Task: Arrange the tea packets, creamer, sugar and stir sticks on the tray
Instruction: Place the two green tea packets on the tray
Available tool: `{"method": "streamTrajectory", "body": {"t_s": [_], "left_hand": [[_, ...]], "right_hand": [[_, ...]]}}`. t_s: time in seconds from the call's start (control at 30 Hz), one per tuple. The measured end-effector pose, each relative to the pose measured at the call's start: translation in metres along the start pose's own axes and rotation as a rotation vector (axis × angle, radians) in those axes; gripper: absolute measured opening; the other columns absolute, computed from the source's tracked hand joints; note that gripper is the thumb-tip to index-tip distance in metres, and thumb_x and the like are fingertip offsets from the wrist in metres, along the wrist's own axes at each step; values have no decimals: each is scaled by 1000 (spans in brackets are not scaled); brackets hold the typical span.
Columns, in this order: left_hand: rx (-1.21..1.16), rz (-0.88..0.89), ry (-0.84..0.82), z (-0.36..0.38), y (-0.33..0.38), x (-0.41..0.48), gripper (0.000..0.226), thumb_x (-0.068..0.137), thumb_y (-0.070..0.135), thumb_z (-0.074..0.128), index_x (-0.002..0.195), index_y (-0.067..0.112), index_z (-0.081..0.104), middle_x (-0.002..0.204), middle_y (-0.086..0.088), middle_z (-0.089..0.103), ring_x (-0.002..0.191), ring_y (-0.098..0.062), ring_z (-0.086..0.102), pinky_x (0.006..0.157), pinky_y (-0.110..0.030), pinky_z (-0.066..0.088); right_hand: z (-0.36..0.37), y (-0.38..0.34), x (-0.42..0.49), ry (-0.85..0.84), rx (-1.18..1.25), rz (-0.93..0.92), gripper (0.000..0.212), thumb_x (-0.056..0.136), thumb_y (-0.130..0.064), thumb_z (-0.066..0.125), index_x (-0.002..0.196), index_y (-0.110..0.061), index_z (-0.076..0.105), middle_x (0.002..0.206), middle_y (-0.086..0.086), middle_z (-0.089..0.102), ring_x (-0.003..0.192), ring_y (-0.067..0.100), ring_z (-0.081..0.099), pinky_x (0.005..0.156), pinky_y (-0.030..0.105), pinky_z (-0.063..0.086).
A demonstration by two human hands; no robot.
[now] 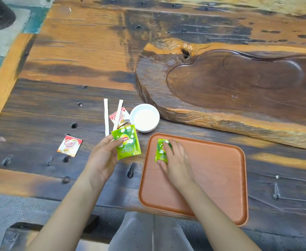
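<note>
Green foil shows in both hands. The left hand [105, 158] is palm up and half curled, thumb and fingers pinching the left edge of a tea packet [127, 142] that it holds off the table [39, 109], just left of the tray [221, 178]. The packet faces the camera, tilted slightly. The left forearm runs from the near left edge up toward the middle of the scene.

The right hand [175, 160] is palm down inside the tray, fingers spread and lying flat over a second packet [161, 151], which rests on the tray floor in the far left corner. The thumb touches the packet's near edge; the fingers cover its right half. It presses rather than grips. The right forearm crosses the tray's near edge from the near right.

The tray is reddish brown with rounded corners and holds only this packet.

Beyond the left hand, two stir sticks [106, 116] in white paper lie on the table, one partly over a creamer sachet [120, 115]. A white bowl [145, 117] sits just right of that sachet, near the tray's far left corner. Another creamer sachet [70, 145] lies alone to the left, well apart from the rest.

A carved wooden slab [239, 84] fills the far right of the table.
</note>
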State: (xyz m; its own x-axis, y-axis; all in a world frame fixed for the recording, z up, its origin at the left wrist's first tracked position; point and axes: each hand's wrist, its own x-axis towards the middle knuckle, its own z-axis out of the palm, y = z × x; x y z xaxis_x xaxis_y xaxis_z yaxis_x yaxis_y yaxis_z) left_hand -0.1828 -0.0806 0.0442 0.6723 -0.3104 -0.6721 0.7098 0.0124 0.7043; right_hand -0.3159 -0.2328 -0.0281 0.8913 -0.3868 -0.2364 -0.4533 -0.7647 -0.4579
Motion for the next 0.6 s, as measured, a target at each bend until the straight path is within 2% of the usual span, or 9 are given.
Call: {"method": "streamTrajectory", "body": {"t_s": [0.07, 0.2, 0.27, 0.33, 0.4, 0.43, 0.47, 0.53, 0.6], "left_hand": [[9, -12, 4, 6, -4, -1, 20, 86, -2, 50, 91, 12, 63, 69, 2, 76, 62, -9, 71, 60, -26, 58], [53, -42, -1, 16, -11, -4, 20, 86, -2, 51, 91, 12, 63, 70, 2, 74, 61, -9, 70, 56, -24, 59], [75, -58, 11, 24, -17, -5, 18, 86, -2, 50, 88, 10, 62, 67, 0, 73, 57, -9, 69, 54, -23, 58], [111, -64, 1, 33, -25, -5, 17, 86, -3, 49, 86, 10, 61, 60, 3, 73, 54, -8, 68, 51, -20, 57], [150, -77, -27, 46, -34, -8, 17, 86, -3, 49, 86, 10, 61, 59, 4, 73, 53, -7, 68, 50, -19, 56], [144, -92, -45, 53, -39, -10, 16, 86, -3, 50, 87, 9, 60, 61, 2, 73, 53, -8, 68, 50, -20, 56], [125, -109, -65, 60, -44, -11, 16, 86, -3, 50, 88, 8, 60, 65, -2, 73, 55, -10, 68, 52, -22, 57], [147, -99, -86, 73, -55, -13, 15, 86, -2, 51, 93, 7, 61, 79, -9, 69, 64, -16, 66, 62, -28, 56], [370, 47, -44, 79, -65, -10, 24, 86, 2, 53, 108, 7, 60, 87, -4, 67, 77, -15, 63, 79, -26, 52]], "right_hand": [[1, 0, 3, 0, 9, -10, 61, 85, -33, 61, 138, -11, 39, 147, 10, 36, 138, 30, 28, 115, 40, 24], [-6, 0, 2, 2, 77, -13, 61, 87, -37, 57, 140, -14, 36, 150, 7, 31, 138, 25, 24, 115, 38, 23], [-15, -2, -4, 65, 193, -6, 56, 88, -35, 56, 137, -14, 40, 146, 4, 36, 135, 21, 30, 112, 33, 26], [-26, -8, -15, 103, 417, 58, 42, 89, -30, 54, 128, -15, 50, 131, 2, 53, 121, 8, 44, 104, 24, 33], [-32, -18, -29, 48, 737, 180, 16, 90, -25, 55, 105, -24, 61, 101, -1, 67, 89, -9, 56, 86, 14, 44], [-33, -21, -34, 15, 877, 253, 8, 90, -22, 57, 93, -27, 62, 85, 0, 68, 74, -8, 58, 78, 17, 47], [-33, -22, -37, 8, 976, 313, 9, 90, -18, 57, 84, -25, 61, 73, 3, 66, 63, -5, 57, 70, 21, 50], [-31, -14, -43, 39, 1083, 417, 17, 90, -7, 55, 78, -18, 60, 60, 4, 60, 49, -1, 53, 57, 19, 46], [-33, 0, -43, 133, 1096, 539, 20, 89, -4, 55, 73, -16, 58, 55, 1, 58, 45, 2, 51, 56, 22, 43]]}}
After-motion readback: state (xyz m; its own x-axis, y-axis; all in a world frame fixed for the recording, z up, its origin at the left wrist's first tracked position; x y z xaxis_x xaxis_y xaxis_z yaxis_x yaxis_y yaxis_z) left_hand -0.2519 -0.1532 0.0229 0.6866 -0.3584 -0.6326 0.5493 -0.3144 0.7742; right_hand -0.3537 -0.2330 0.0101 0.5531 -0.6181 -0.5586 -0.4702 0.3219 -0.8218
